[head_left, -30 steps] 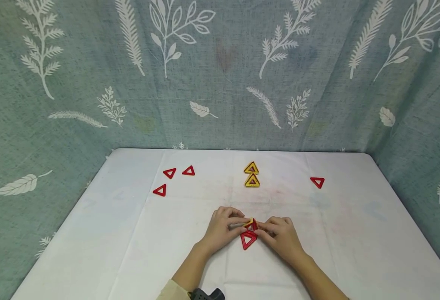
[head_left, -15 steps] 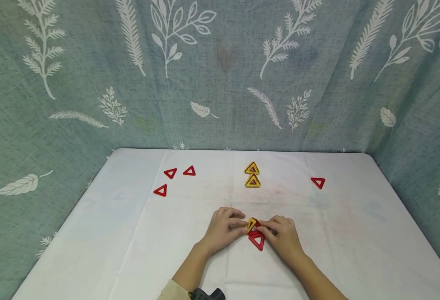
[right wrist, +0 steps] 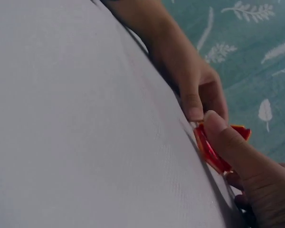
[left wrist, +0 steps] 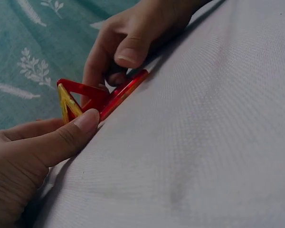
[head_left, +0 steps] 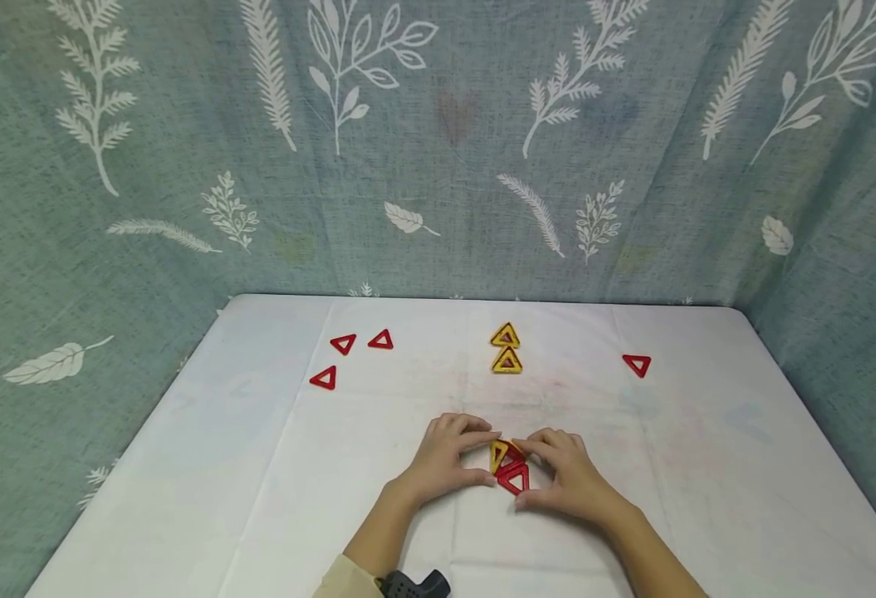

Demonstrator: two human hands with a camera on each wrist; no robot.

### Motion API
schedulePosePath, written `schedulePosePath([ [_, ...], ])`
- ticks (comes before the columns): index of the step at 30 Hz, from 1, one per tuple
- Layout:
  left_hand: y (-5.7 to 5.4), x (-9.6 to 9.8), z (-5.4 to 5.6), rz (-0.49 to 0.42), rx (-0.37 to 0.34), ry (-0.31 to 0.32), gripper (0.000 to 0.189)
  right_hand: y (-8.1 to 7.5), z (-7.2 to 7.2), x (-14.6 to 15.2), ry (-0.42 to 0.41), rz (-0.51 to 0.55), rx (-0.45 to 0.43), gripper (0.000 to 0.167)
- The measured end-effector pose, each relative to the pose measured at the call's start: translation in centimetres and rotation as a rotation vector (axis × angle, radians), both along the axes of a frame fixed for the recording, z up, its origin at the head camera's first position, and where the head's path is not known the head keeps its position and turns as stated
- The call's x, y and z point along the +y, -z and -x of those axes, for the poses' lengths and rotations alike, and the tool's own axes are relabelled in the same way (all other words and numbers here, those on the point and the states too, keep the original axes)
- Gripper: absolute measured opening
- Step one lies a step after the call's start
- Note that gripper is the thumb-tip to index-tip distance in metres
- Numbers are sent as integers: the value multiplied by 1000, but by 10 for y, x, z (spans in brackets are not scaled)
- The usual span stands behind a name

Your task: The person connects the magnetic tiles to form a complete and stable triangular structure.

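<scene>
Between my two hands, a small cluster of joined triangle tiles stands on the white table; a yellow tile [head_left: 498, 456] leans up on its left and a flat red tile [head_left: 515, 479] lies at its near side. My left hand [head_left: 448, 455] holds the cluster's left side, thumb low at the yellow tile and forefinger near its top. With forefinger at the upper right and thumb by the flat tile's near corner, my right hand [head_left: 568, 473] spans the other side. The left wrist view shows a red tile [left wrist: 83, 89] sloping beside the yellow one.
Two yellow-edged triangles [head_left: 507, 360] sit one behind the other at the back middle. Several loose red triangles [head_left: 324, 378] lie at the back left, and one red triangle [head_left: 637, 365] is at the back right. A leaf-patterned curtain [head_left: 438, 166] encloses the table [head_left: 378, 423].
The cluster has turned and shifted slightly right, bringing the yellow tile into view on the left. My right thumb has moved down toward the flat red tile's near corner; my left thumb has lowered.
</scene>
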State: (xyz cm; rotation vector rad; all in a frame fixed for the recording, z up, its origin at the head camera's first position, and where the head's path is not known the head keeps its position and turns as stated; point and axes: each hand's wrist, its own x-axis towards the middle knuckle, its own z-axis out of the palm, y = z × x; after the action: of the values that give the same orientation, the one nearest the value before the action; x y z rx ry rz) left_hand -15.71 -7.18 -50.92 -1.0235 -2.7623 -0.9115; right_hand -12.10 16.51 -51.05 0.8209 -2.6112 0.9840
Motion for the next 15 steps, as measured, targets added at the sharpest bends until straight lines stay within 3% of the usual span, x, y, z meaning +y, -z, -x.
schedulePosePath([
  [4,0,0,0,-3,-15,-19,55,-1,1,4,-39,-17,3,73],
  [9,0,2,-1,-46,-28,-49,51,1,2,7,-20,-7,31,64],
  [15,2,3,-1,-40,48,-49,50,3,4,10,13,13,66,45],
])
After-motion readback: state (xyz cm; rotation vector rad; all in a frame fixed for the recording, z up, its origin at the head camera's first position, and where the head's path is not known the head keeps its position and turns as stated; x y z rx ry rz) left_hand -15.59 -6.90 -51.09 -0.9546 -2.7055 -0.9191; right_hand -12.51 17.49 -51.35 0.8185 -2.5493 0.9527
